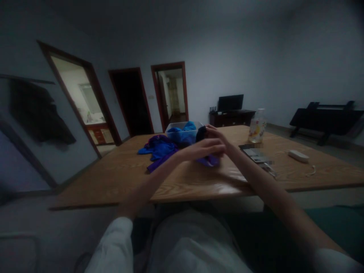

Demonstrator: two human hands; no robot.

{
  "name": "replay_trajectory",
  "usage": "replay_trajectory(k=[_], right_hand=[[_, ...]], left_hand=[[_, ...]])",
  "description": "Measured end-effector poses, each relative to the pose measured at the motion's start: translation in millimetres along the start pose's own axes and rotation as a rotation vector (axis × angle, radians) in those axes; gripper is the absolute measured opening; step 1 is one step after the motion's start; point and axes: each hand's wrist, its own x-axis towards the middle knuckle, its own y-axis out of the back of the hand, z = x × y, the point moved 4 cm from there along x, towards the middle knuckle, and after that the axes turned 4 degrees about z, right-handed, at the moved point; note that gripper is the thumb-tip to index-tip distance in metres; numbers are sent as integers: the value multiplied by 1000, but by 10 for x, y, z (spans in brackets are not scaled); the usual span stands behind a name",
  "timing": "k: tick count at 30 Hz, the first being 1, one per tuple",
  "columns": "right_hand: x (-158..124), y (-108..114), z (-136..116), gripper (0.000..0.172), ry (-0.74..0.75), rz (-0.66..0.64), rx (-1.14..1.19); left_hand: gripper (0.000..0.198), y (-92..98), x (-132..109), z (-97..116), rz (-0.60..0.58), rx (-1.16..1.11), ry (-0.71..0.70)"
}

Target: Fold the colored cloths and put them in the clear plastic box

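My left hand (203,149) reaches across in front of my right, a little above the table. Its fingers point right and bend over a soft purple and black cloth (209,161), whose lower part is smeared by motion. My right hand (216,135) is closed on the black upper end of the same cloth. The thumb of my left hand is hidden. To the left lies a crumpled blue and purple garment (162,148). Just behind my hands stands a clear plastic bin (174,135) with blue cloth (190,126) in it.
The wooden table (113,182) extends to both sides. On its right are a patterned bottle (256,127), a dark flat object with pale items (254,154) and a white device with a strap (298,156). A television (230,102) and several doorways stand beyond.
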Motion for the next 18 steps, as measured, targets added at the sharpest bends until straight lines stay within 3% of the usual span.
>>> replay_trajectory(k=[1,4,5,7,9,11,12,15,18], right_hand=[[-9,-23,-13,31,3,0,29],[-34,-101,17,30,10,-40,118],[-48,-141,46,30,4,-68,130],[-97,-250,109,31,-25,-150,116],[-175,-387,161,32,-47,-270,50],[-276,-529,218,31,-42,-426,-113],[-330,-591,259,31,-16,-506,-247],[-445,-682,449,26,158,-647,-818],[-442,-629,633,30,311,-630,-1173]], left_hand=[[47,116,9,-40,34,136,-47],[54,558,-46,-342,480,515,-71],[60,658,-75,-474,569,564,-80],[69,773,-104,-720,604,609,-157],[54,828,-88,-920,504,624,-237],[30,926,-68,-1071,454,637,-230],[22,1014,-72,-1125,486,637,-199],[21,1399,-191,-1201,759,573,-112],[24,1768,-386,-1224,942,468,-41]])
